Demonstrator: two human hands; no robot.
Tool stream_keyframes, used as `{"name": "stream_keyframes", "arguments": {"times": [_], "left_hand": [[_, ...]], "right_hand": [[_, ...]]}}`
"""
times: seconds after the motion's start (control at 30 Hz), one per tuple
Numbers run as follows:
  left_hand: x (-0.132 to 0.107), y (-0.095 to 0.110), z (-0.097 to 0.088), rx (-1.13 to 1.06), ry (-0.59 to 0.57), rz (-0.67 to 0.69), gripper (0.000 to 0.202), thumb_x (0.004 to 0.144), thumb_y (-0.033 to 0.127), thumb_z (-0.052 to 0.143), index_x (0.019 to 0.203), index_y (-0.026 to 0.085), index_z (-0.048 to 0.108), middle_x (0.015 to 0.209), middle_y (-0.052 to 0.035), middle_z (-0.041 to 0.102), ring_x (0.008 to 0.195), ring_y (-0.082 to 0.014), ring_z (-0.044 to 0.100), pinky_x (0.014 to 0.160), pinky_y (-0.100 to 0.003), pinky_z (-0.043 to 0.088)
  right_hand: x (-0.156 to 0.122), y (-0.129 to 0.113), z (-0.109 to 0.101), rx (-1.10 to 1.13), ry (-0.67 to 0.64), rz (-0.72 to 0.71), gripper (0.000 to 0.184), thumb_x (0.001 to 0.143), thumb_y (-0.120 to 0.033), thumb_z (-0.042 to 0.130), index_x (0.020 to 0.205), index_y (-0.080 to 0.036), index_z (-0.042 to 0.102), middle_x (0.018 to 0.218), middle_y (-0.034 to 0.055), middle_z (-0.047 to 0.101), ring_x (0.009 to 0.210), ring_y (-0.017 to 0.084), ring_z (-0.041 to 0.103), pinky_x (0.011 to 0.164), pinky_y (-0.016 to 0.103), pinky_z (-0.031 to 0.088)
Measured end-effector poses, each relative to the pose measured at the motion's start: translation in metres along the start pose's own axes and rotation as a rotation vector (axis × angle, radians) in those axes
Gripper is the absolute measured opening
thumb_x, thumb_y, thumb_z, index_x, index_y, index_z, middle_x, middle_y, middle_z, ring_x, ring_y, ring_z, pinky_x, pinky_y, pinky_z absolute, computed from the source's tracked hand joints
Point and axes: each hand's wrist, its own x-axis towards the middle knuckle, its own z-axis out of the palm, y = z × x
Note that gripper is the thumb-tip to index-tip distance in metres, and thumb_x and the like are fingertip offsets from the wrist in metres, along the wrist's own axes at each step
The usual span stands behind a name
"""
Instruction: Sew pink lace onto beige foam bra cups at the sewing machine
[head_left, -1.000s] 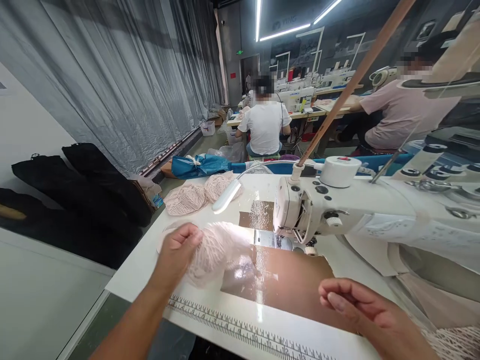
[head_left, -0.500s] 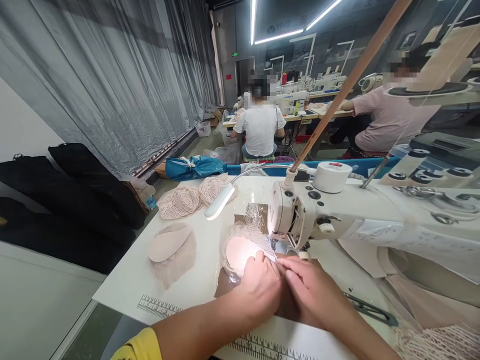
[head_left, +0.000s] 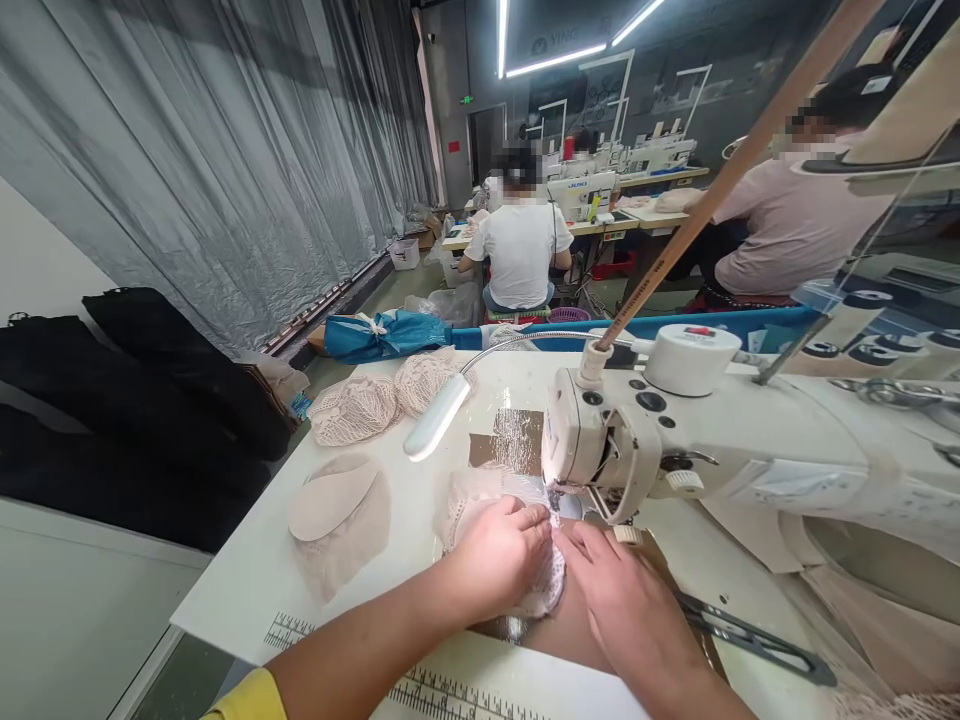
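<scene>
A beige lace-covered bra cup point(head_left: 469, 500) lies on the machine bed, with its lace edge beside the needle area of the white sewing machine point(head_left: 600, 430). My left hand point(head_left: 499, 555) is closed on the cup's lace, its fingers curled and bunched just left of the needle. On the other side, my right hand point(head_left: 626, 595) pinches the lace edge between thumb and forefinger, close to my left fingertips. Part of the lace shows below my left hand. The fingers hide most of the cup and the exact spot under the needle.
A smooth beige cup with sheer fabric point(head_left: 337, 500) lies at left. Lace cups point(head_left: 356, 408) sit behind it. A lamp point(head_left: 436, 415) hangs over the table. A dark slotted tool point(head_left: 757, 635) and beige fabric point(head_left: 877, 600) lie at right. Two co-workers sit beyond.
The cup has turned, so its lace now shows below my left hand. Both hands sit nearer the needle, and the right has shifted slightly right. The view has shifted a little.
</scene>
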Motion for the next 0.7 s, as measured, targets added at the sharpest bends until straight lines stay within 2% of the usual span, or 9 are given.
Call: {"name": "stream_keyframes", "arguments": {"times": [0.2, 0.33, 0.6, 0.7], "left_hand": [[0.009, -0.025, 0.002, -0.011, 0.02, 0.073, 0.031, 0.093, 0.02, 0.039, 0.107, 0.012, 0.065, 0.114, -0.0104, 0.066, 0.086, -0.0206, 0.059, 0.077, -0.034, 0.048], [0.01, -0.029, 0.0, -0.035, 0.027, 0.094, 0.032, 0.093, 0.02, 0.038, 0.108, 0.011, 0.065, 0.115, -0.0103, 0.066, 0.087, -0.0206, 0.059, 0.079, -0.034, 0.047], [0.009, -0.028, 0.006, -0.13, 0.042, -0.012, 0.036, 0.087, 0.018, 0.044, 0.119, 0.011, 0.06, 0.111, -0.0109, 0.067, 0.088, -0.0228, 0.058, 0.082, -0.036, 0.048], [0.007, -0.026, 0.005, -0.112, 0.047, -0.099, 0.038, 0.087, 0.021, 0.046, 0.123, 0.015, 0.058, 0.119, -0.0103, 0.064, 0.104, -0.0281, 0.055, 0.087, -0.042, 0.046]], "right_hand": [[0.008, 0.003, -0.001, -0.062, -0.013, 0.055, 0.056, 0.072, 0.005, 0.046, 0.116, -0.021, 0.069, 0.096, 0.0068, 0.071, 0.058, 0.018, 0.061, 0.052, 0.03, 0.048], [0.007, 0.003, -0.001, -0.066, -0.008, 0.061, 0.058, 0.071, 0.005, 0.048, 0.116, -0.024, 0.069, 0.093, 0.0058, 0.071, 0.054, 0.016, 0.058, 0.05, 0.029, 0.046], [0.004, 0.005, 0.002, -0.086, 0.076, 0.025, 0.055, 0.07, 0.003, 0.046, 0.112, -0.023, 0.072, 0.088, 0.0064, 0.071, 0.049, 0.015, 0.053, 0.049, 0.028, 0.044], [0.003, 0.007, 0.004, -0.072, 0.115, 0.006, 0.053, 0.071, 0.003, 0.044, 0.11, -0.022, 0.072, 0.084, 0.0064, 0.07, 0.049, 0.014, 0.052, 0.048, 0.027, 0.043]]}}
